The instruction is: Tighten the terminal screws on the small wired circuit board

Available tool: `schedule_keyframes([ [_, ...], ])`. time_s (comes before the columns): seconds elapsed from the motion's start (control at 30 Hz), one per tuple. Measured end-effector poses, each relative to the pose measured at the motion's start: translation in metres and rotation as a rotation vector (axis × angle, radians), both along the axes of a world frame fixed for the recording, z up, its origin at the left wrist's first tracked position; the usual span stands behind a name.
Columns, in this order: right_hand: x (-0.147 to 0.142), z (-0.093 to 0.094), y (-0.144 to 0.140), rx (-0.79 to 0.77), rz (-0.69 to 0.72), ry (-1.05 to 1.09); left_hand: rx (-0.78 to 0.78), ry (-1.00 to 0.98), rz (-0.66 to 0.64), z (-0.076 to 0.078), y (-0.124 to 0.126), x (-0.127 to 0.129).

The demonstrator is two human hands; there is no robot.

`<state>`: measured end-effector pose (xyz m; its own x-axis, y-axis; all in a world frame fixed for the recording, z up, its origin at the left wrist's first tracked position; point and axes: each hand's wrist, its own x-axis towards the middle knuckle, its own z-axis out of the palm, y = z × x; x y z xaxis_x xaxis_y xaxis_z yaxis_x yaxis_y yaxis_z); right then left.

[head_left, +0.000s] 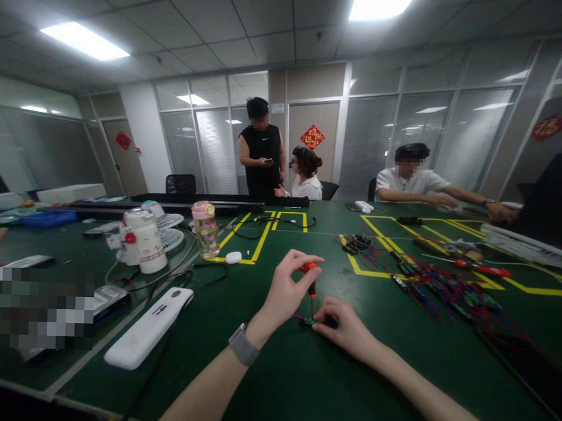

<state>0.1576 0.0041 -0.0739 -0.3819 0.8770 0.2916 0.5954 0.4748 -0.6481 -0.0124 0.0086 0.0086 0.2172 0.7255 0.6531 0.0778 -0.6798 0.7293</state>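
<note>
My left hand grips the top of a small screwdriver with an orange and black handle, held upright with its tip down on a tiny circuit board. My right hand presses down on that board and pins it to the green table. Thin red wires run out from the board to the left. A grey watch sits on my left wrist.
A pile of small boards with red and blue wires lies to the right, with a red screwdriver beyond. On the left are a white flat device, a pink-capped bottle, a white jug and black cables. Three other people are at the far side.
</note>
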Motion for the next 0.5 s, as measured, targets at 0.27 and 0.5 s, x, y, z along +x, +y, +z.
schedule_keyframes([
  [0.27, -0.0015, 0.0067, -0.0039, -0.014, -0.007, -0.016, 0.018, -0.003, -0.011, 0.0004, -0.0015, 0.0016],
  [0.5, -0.0013, 0.0045, -0.003, -0.007, -0.003, -0.014, -0.03, 0.011, -0.104, -0.0008, -0.0012, 0.0004],
])
